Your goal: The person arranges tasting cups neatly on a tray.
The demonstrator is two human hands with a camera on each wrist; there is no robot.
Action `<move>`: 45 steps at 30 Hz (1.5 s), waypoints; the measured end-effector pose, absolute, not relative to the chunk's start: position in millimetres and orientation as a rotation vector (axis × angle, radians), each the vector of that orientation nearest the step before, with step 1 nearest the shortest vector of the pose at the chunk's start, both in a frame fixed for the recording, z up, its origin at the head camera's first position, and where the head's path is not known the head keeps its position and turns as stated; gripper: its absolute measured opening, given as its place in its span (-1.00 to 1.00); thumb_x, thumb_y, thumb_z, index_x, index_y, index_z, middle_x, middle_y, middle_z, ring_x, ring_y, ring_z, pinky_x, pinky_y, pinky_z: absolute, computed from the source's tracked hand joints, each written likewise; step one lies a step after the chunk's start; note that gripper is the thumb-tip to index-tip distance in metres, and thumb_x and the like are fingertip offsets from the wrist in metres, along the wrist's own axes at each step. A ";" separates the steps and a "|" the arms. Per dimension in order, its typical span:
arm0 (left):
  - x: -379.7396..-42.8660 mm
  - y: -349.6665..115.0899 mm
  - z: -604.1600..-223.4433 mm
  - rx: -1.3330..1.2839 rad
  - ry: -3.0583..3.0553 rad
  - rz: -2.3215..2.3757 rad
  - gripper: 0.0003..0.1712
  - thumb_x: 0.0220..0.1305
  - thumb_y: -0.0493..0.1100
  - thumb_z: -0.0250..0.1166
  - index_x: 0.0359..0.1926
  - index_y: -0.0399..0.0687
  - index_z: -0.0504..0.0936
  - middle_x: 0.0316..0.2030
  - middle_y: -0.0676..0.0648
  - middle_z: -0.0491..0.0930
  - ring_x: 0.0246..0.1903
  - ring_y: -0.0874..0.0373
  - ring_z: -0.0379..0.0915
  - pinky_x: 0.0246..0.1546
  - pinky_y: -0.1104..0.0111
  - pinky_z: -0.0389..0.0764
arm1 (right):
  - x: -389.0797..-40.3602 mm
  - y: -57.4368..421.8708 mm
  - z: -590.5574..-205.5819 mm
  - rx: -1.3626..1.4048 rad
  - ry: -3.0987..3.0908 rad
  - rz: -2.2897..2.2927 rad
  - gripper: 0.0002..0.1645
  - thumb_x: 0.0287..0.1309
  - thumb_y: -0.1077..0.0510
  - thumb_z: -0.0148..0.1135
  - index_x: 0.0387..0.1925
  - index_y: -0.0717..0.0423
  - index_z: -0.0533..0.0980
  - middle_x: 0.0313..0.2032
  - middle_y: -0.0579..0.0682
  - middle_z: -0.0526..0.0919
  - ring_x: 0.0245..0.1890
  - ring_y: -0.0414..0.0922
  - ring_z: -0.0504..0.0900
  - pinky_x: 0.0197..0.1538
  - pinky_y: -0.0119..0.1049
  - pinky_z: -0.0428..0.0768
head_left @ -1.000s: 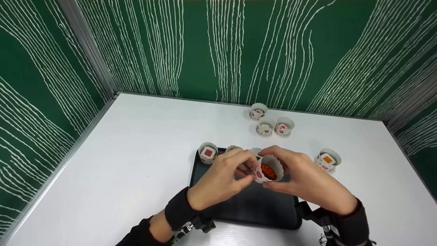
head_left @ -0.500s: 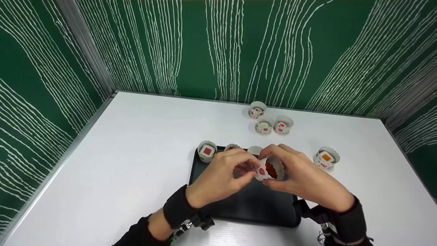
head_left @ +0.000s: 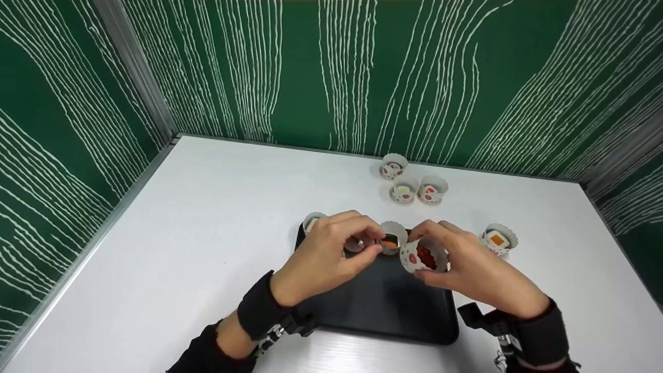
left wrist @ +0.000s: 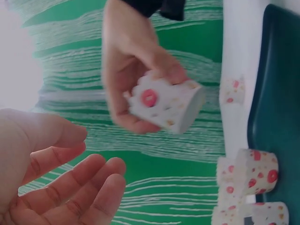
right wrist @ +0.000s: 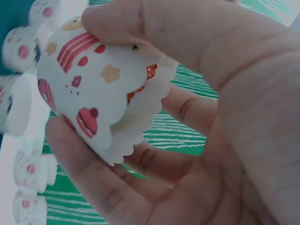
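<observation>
My right hand (head_left: pixel 466 264) grips a white paper baking cup (head_left: pixel 411 257) with pink cake prints and a scalloped rim, thumb on one side and fingers on the other. The cup is tilted over the black tray (head_left: pixel 393 311), and a glossy red-orange filling (head_left: pixel 427 257) shows inside. In the right wrist view the cup's printed wall (right wrist: pixel 93 70) is close to the camera. To its left, my left hand (head_left: pixel 334 254) is apart from the cup. Its fingers (left wrist: pixel 105 199) are relaxed with nothing between them. A baking cup (head_left: pixel 394 229) with an orange-and-black piece stands at the tray's back edge.
Another cup (head_left: pixel 312 221) at the tray's back left corner is partly hidden by my left hand. Behind the tray stand cups holding small pieces: one at the back (head_left: pixel 393 167), a cup (head_left: pixel 404 190) and its neighbour (head_left: pixel 433 189). One more cup (head_left: pixel 499 239) is to the right.
My left hand has let go of the baking cup and drawn away to the left. My right hand has carried the cup slightly right, uncovering the cup at the tray's back edge.
</observation>
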State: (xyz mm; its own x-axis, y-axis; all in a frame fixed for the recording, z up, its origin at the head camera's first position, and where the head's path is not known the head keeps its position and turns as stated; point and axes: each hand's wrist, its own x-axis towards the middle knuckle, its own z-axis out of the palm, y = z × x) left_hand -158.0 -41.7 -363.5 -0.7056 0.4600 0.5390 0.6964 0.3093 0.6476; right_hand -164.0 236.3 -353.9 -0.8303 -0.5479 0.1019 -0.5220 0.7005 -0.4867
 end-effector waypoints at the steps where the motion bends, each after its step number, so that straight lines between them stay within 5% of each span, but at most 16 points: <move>1: -158.4 -42.7 -362.4 -1.047 -2.318 -1.333 -0.88 0.41 -0.29 0.41 -0.07 -0.14 0.78 -0.16 -0.08 0.78 -0.23 0.20 0.74 -0.17 0.35 0.78 | -165.5 238.8 -354.9 -0.884 2.852 -0.777 -0.41 0.15 0.19 0.61 0.14 -0.23 0.54 -0.15 -0.22 0.61 -0.20 -0.27 0.54 -0.19 -0.38 0.57; 14: -159.0 -52.8 -355.3 -1.020 -2.319 -1.315 -0.87 0.40 -0.27 0.42 -0.07 -0.14 0.77 -0.17 -0.05 0.77 -0.25 0.21 0.70 -0.18 0.44 0.74 | -189.6 257.0 -374.5 -0.798 2.878 -0.598 -0.46 0.10 0.24 0.55 0.10 -0.03 0.54 -0.25 -0.10 0.54 -0.28 -0.19 0.47 -0.25 -0.32 0.44; 29: -158.5 -56.7 -353.4 -1.025 -2.337 -1.309 -0.84 0.40 -0.23 0.44 -0.04 -0.09 0.77 -0.17 -0.02 0.75 -0.26 0.24 0.69 -0.20 0.46 0.73 | -219.3 262.6 -395.4 -0.796 2.837 -0.511 -0.50 0.15 0.20 0.55 0.12 0.06 0.58 -0.10 0.03 0.69 -0.10 -0.04 0.59 -0.09 -0.09 0.59; 37: -159.9 -57.0 -353.6 -1.038 -2.329 -1.325 -0.84 0.39 -0.24 0.44 -0.04 -0.13 0.76 -0.15 -0.05 0.76 -0.21 0.10 0.73 -0.15 0.40 0.75 | -230.3 258.8 -403.4 -0.817 2.820 -0.499 -0.51 0.12 0.22 0.56 0.10 0.10 0.61 -0.06 0.05 0.71 -0.02 0.05 0.62 0.00 0.02 0.61; 45: -161.2 -57.0 -355.1 -1.048 -2.337 -1.312 -0.83 0.39 -0.24 0.44 -0.03 -0.13 0.77 -0.14 -0.04 0.76 -0.21 0.20 0.67 -0.14 0.40 0.74 | -237.1 256.3 -409.4 -0.841 2.801 -0.501 -0.56 0.14 0.20 0.55 0.06 0.08 0.64 -0.06 0.03 0.71 -0.04 0.02 0.61 0.01 0.02 0.60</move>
